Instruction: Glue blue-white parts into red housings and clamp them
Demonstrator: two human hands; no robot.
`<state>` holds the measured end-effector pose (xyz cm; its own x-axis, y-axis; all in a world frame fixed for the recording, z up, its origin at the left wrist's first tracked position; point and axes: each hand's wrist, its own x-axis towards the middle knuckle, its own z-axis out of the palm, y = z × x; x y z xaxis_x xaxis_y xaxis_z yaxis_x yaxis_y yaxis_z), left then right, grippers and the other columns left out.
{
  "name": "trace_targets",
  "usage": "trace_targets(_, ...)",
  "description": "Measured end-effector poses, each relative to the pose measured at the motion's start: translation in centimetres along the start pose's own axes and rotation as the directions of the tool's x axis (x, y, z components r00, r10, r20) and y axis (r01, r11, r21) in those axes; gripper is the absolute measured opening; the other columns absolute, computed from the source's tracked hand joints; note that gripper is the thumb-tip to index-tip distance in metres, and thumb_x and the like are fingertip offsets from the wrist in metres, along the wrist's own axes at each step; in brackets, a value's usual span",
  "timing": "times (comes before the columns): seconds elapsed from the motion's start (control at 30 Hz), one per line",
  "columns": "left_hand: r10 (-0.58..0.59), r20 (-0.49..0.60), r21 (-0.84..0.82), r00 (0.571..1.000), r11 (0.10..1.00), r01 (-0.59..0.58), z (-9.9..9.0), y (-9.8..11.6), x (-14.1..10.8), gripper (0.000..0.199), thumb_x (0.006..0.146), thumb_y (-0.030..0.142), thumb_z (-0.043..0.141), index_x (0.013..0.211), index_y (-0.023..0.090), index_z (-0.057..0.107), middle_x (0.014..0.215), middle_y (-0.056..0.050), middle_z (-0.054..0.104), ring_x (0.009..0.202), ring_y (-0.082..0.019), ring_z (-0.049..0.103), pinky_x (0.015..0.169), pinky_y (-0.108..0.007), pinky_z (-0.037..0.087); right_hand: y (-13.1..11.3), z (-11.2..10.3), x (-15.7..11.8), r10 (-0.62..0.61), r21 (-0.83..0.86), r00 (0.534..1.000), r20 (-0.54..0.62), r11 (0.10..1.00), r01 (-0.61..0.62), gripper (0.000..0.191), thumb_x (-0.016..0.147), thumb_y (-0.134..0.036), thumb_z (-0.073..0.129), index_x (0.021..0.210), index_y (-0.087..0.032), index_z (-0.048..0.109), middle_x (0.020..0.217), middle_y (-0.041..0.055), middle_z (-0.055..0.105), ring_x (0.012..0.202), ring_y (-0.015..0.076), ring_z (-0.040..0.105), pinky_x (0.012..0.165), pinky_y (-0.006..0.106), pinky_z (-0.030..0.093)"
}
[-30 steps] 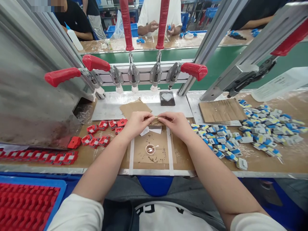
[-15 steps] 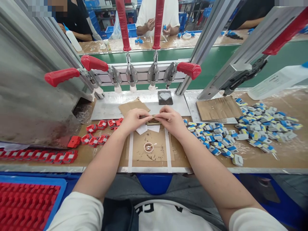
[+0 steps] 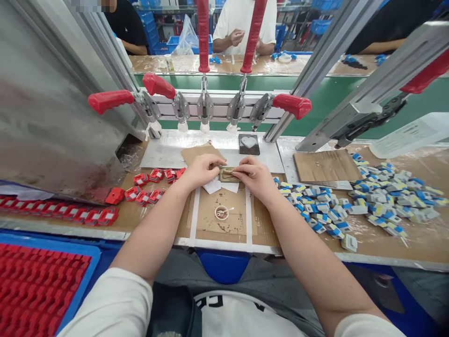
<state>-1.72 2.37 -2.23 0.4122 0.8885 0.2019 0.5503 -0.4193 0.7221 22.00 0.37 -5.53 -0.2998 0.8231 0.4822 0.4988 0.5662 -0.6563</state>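
My left hand (image 3: 204,171) is closed at the left end of a small brownish-green block (image 3: 227,175), its fingers curled. My right hand (image 3: 253,176) pinches a thin brown piece over the right part of that block. White paper pieces (image 3: 230,186) lie just below the block. Nearer to me, a small round cup (image 3: 221,213) with brown contents and a white stick stands on stained cardboard (image 3: 210,225). A dark plate with a heart shape (image 3: 249,144) lies beyond my right hand. Cardboard (image 3: 199,152) lies behind my left hand.
Red parts (image 3: 143,196) lie at left, above a blue crate (image 3: 95,256) of red pieces. Blue-white parts (image 3: 324,206) are piled at right near cardboard (image 3: 326,166). Red-handled clamps (image 3: 204,105) hang on a frame ahead. A bottle (image 3: 414,135) stands at right. People sit across.
The view has shifted slightly. My hands have moved apart a little, so more of the block shows between them, and the brown piece is now visible at my right fingertips.
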Motion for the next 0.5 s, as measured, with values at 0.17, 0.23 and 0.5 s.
trace_targets(0.17, 0.072, 0.059, 0.012, 0.996, 0.997, -0.073, 0.2, -0.3, -0.1, 0.03, 0.08, 0.013, 0.062, 0.102, 0.019, 0.082, 0.096, -0.006, 0.078, 0.085, -0.02, 0.068, 0.077, -0.031, 0.053, 0.2, 0.4, -0.2, -0.067, -0.109, 0.997, -0.029, 0.992, 0.064, 0.018, 0.099, -0.032, 0.068, 0.097, -0.024, 0.085, 0.094, 0.0079, 0.06, 0.085, 0.0222, 0.061, 0.074, 0.038, 0.054)
trace_targets(0.23, 0.163, 0.07, 0.02, 0.984, 0.986, -0.165, 0.3, -0.7, 0.0, 0.024, 0.084, 0.017, 0.066, 0.101, 0.02, 0.082, 0.102, -0.007, 0.078, 0.093, -0.022, 0.07, 0.083, -0.032, 0.053, 0.2, 0.5, -0.4, -0.092, -0.152, 0.996, -0.022, 0.985, 0.088, 0.019, 0.101, -0.033, 0.067, 0.099, -0.025, 0.084, 0.092, 0.0077, 0.058, 0.083, 0.022, 0.06, 0.071, 0.037, 0.053)
trace_targets(0.5, 0.3, 0.033, 0.176, 0.953, 0.937, -0.301, 0.9, -1.3, 0.4, 0.012, 0.091, 0.02, 0.068, 0.094, 0.019, 0.079, 0.102, -0.009, 0.079, 0.102, -0.026, 0.071, 0.091, -0.036, 0.052, -0.7, 0.3, -0.7, -0.089, -0.203, 0.996, -0.027, 0.976, 0.082, 0.022, 0.103, -0.035, 0.064, 0.098, -0.024, 0.082, 0.101, 0.0097, 0.072, 0.094, 0.0249, 0.067, 0.081, 0.038, 0.054)
